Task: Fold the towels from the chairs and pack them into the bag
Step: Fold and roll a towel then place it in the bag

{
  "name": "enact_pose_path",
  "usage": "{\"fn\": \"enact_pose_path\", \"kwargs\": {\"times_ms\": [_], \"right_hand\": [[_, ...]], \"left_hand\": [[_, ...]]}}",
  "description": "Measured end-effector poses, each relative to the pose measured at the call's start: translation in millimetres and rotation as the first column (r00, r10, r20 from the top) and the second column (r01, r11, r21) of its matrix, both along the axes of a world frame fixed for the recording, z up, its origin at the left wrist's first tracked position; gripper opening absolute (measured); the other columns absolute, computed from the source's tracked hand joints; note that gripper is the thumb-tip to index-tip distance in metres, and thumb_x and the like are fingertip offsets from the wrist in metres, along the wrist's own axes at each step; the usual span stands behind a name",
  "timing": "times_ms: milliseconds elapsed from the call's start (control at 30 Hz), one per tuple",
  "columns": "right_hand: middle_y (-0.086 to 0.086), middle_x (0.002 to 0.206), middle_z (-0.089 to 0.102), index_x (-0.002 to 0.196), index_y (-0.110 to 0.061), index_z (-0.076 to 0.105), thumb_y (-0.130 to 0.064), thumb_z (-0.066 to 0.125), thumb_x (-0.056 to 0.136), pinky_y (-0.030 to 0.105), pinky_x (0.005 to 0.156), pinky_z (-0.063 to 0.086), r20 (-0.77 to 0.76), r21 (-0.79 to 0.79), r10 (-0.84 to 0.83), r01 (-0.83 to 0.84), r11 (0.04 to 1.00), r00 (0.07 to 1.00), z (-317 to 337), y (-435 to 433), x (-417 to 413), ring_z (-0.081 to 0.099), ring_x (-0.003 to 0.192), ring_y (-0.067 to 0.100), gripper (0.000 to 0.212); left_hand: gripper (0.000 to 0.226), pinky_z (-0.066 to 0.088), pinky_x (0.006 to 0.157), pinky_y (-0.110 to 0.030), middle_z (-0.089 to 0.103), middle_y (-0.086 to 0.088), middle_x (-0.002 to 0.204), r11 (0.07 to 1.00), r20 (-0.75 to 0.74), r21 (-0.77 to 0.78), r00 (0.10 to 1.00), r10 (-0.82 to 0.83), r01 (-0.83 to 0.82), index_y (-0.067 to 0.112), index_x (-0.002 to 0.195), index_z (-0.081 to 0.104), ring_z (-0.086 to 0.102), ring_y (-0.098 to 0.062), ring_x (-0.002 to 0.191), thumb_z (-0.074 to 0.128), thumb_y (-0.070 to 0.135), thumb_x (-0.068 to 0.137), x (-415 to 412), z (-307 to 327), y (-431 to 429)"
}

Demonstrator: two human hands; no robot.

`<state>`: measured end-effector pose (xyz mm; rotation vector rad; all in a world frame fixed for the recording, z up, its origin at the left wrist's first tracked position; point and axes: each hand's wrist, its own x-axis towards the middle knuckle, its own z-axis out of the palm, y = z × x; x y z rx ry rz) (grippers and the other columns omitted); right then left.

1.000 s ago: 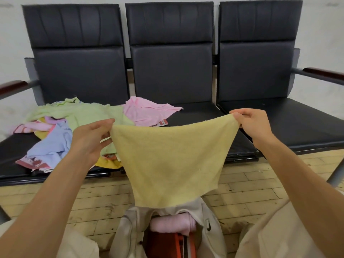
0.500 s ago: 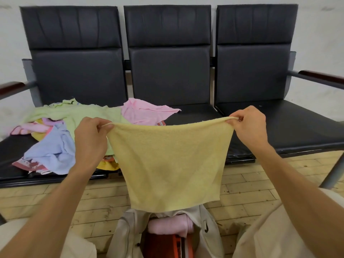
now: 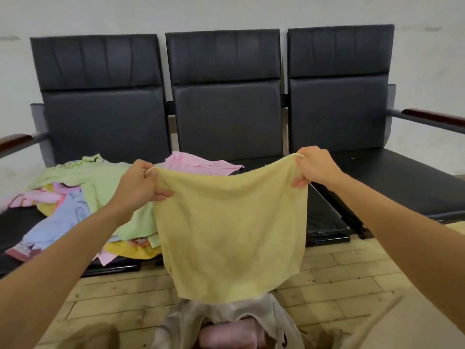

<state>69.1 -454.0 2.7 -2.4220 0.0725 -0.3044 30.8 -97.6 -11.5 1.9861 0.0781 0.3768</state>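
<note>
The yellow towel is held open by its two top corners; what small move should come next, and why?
Probably bring the left hand and right hand together, folding the yellow terry towel in half: it hangs flat and unfolded above the open beige bag.

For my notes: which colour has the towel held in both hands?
Pale yellow towel, clearest in the head view.

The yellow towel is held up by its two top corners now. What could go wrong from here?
1. The yellow towel hangs free from the left hand and right hand, each with a grip on only a corner; a slip could drop it on the wooden floor.
2. Its top edge sags, so the fold may come out uneven.
3. It hides most of the open bag below.
</note>
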Motion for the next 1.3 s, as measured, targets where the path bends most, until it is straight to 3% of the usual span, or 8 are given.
{"fn": "enact_pose_path", "kwargs": {"times_ms": [167, 300, 400, 600, 833, 1033, 1133, 1300], "right_hand": [[0.009, 0.101, 0.067, 0.114, -0.004, 0.063, -0.013, 0.044, 0.102, 0.019, 0.080, 0.049, 0.366, -0.033, 0.071, -0.063, 0.997, 0.928, -0.2, 9.0, 24.0, 0.064, 0.091, 0.014, 0.024], [-0.004, 0.085, 0.060, 0.127, -0.009, 0.059, -0.016, 0.041, 0.105, 0.007, 0.058, 0.038, 0.659, 0.202, -0.025, -0.145, 0.969, 0.752, -14.0, 10.7, 25.4, 0.053, 0.065, -0.005, 0.029], [0.003, 0.094, 0.064, 0.116, -0.009, 0.065, -0.011, 0.045, 0.101, 0.010, 0.060, 0.039, 0.491, 0.120, -0.002, -0.065, 0.991, 0.871, -27.7, 7.1, 26.7, 0.053, 0.071, 0.002, 0.025], [0.001, 0.103, 0.062, 0.112, -0.014, 0.068, -0.014, 0.050, 0.099, 0.027, 0.080, 0.041, -0.144, -0.185, 0.168, -0.193, 0.964, 0.975, -68.2, -6.8, 16.5, 0.057, 0.103, 0.018, 0.022], [0.009, 0.089, 0.070, 0.103, -0.010, 0.066, -0.006, 0.043, 0.095, 0.038, 0.082, 0.059, -0.148, -0.016, 0.104, -0.108, 0.994, 0.983, -66.2, -2.8, 35.2, 0.072, 0.079, 0.018, 0.025], [0.017, 0.089, 0.073, 0.105, 0.002, 0.066, -0.004, 0.043, 0.096, 0.038, 0.077, 0.061, -0.288, -0.068, 0.029, -0.050, 0.996, 0.957, -44.6, 7.7, 96.0, 0.074, 0.077, 0.025, 0.025], [0.021, 0.100, 0.070, 0.108, 0.005, 0.067, -0.005, 0.047, 0.094, 0.037, 0.084, 0.057, -0.182, -0.046, 0.001, -0.010, 0.999, 0.983, -35.9, 13.3, 133.5, 0.069, 0.095, 0.033, 0.026], [0.008, 0.109, 0.066, 0.117, -0.006, 0.066, -0.014, 0.047, 0.100, 0.026, 0.078, 0.040, 0.176, 0.026, 0.014, -0.019, 0.999, 0.984, -40.5, 16.4, 152.8, 0.054, 0.093, 0.016, 0.027]], "left_hand": [[0.004, 0.053, 0.090, -0.039, 0.059, -0.009, 0.112, 0.999, 0.104, 0.039, 0.994, 0.029, -0.033, 0.016, 0.095, 0.047, 0.062, -0.023, 0.104, 0.047, 0.017, 0.099, 38.1, 0.2, 1.0], [0.005, 0.040, 0.087, -0.006, 0.048, 0.009, 0.132, 0.996, 0.457, 0.000, 0.886, 0.079, -0.089, 0.012, 0.104, 0.041, 0.049, 0.004, 0.114, 0.036, 0.012, 0.103, 33.7, -2.7, -8.5], [0.008, 0.037, 0.074, -0.001, 0.047, 0.013, 0.134, 0.991, 0.426, 0.133, 0.904, -0.032, -0.028, 0.011, 0.106, 0.043, 0.049, 0.020, 0.093, 0.035, 0.011, 0.103, 31.0, -17.8, -7.7], [0.011, 0.039, 0.072, -0.026, 0.062, 0.001, 0.118, 0.938, -0.065, 0.316, 0.990, -0.127, 0.141, 0.023, 0.095, 0.050, 0.055, -0.017, 0.099, 0.042, 0.018, 0.101, 23.9, -67.2, 2.2], [0.012, 0.053, 0.060, -0.028, 0.071, -0.018, 0.078, 0.966, -0.230, 0.171, 0.961, -0.155, 0.197, 0.009, 0.105, 0.050, 0.072, -0.026, 0.068, 0.041, 0.017, 0.102, 35.0, -52.4, 0.4], [0.020, 0.061, 0.067, -0.034, 0.058, -0.021, 0.114, 0.977, -0.440, -0.026, 0.875, -0.203, 0.214, 0.001, 0.118, 0.047, 0.073, -0.032, 0.080, 0.041, 0.012, 0.103, 93.6, -20.9, 4.5], [0.008, 0.060, 0.074, -0.032, 0.066, -0.026, 0.104, 0.993, -0.250, -0.039, 0.961, -0.117, 0.111, -0.003, 0.092, 0.057, 0.071, -0.030, 0.086, 0.053, 0.004, 0.094, 128.9, -17.6, -0.7], [0.002, 0.049, 0.068, -0.035, 0.055, -0.003, 0.094, 0.995, 0.062, 0.078, 0.996, 0.061, -0.066, 0.013, 0.094, 0.052, 0.053, -0.017, 0.085, 0.053, 0.015, 0.093, 162.0, -33.2, -8.9]]}}
